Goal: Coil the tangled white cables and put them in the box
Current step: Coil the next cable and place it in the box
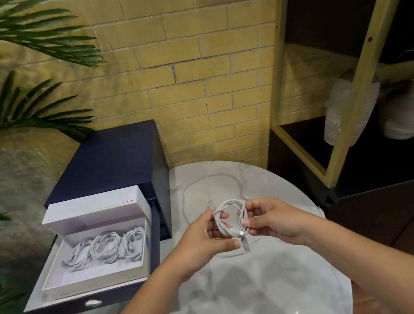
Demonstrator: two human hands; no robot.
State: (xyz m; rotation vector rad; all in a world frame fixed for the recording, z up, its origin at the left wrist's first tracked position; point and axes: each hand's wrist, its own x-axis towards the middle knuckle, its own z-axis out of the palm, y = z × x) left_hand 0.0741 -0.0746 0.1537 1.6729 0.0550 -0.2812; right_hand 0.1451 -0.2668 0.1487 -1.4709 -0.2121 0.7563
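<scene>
White cable wound into a small coil (pixel 231 216) is held between both hands just above the desk. The left hand (pixel 206 234) grips its left side and the right hand (pixel 272 221) pinches its right, near a plug end. Farther back on the marble desk (pixel 248 298) lies a loose loop of cable (pixel 184 203), possibly this coil's tail, though I cannot tell. At left, the open white box (pixel 95 279) in a dark drawer (pixel 70 307) holds three coils (pixel 106 245). Most seems done, with this coil left to finish and stow.
</scene>
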